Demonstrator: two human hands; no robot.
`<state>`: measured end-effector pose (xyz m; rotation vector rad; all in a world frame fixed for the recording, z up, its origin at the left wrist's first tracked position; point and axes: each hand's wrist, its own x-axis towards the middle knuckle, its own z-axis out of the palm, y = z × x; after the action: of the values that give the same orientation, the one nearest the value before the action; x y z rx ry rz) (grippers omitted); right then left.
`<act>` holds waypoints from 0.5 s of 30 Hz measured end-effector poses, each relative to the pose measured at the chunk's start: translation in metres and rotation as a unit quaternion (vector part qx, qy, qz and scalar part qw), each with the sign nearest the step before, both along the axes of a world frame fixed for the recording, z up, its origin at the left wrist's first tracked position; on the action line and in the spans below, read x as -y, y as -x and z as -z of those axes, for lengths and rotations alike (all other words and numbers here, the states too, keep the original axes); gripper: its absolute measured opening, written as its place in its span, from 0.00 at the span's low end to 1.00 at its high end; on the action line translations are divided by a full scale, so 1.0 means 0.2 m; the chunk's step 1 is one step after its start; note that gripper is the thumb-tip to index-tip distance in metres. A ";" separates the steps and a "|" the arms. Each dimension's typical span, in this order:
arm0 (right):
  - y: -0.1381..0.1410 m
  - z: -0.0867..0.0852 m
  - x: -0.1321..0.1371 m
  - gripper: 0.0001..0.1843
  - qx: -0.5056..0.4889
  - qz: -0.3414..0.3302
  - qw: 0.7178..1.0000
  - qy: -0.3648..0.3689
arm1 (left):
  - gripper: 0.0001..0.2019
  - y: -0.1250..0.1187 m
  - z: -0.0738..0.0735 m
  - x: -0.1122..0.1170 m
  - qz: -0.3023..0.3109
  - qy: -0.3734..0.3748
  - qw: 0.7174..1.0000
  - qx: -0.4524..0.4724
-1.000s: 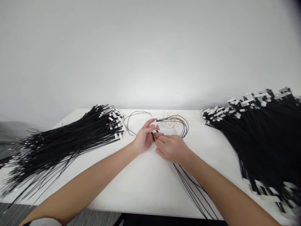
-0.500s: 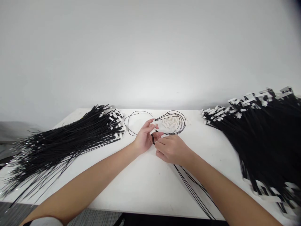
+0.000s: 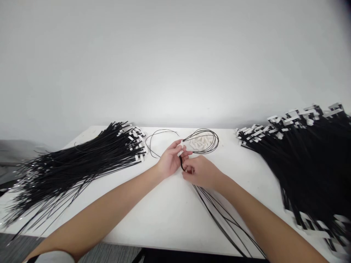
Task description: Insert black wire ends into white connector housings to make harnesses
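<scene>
My left hand (image 3: 170, 161) pinches a small white connector (image 3: 181, 149) at the middle of the white table (image 3: 170, 215). Several thin black wires (image 3: 204, 138) loop out from it and curve back. My right hand (image 3: 201, 171) is closed on the black wire strands just below the connector. The same wires trail under my right wrist toward the table's front edge (image 3: 219, 219). Both hands touch each other at the fingertips.
A big fan of black wires with white tags (image 3: 76, 160) lies on the left. A larger heap of the same wires (image 3: 307, 153) covers the right side. Loose white connectors (image 3: 200, 140) sit behind the hands, and a single wire loop (image 3: 153, 140) lies beside them. A plain wall stands behind.
The right hand has shifted slightly left and closer to the left hand. The wire loop has risen and moved a little farther back, and the trailing strands have swung left.
</scene>
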<state>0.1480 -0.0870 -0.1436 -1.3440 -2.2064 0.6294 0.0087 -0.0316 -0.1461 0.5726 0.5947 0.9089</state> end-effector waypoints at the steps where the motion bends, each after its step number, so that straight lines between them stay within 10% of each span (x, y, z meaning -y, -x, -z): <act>1: 0.00 0.00 0.00 0.11 -0.045 0.009 0.996 0.073 | 0.16 0.00 0.00 0.00 -0.005 0.002 1.000 0.007; 6: 0.03 0.02 -0.04 0.20 -0.233 0.051 0.930 0.279 | 0.15 0.01 -0.03 -0.01 0.015 -0.010 1.000 0.011; 15: 0.09 0.04 -0.02 0.16 -0.268 0.092 0.917 0.279 | 0.15 0.00 -0.01 0.01 -0.001 0.004 1.000 -0.019</act>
<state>0.1307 -0.0834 -0.1515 -1.3920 -1.4880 1.4343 0.0088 -0.0338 -0.1444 0.5837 0.6318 0.8983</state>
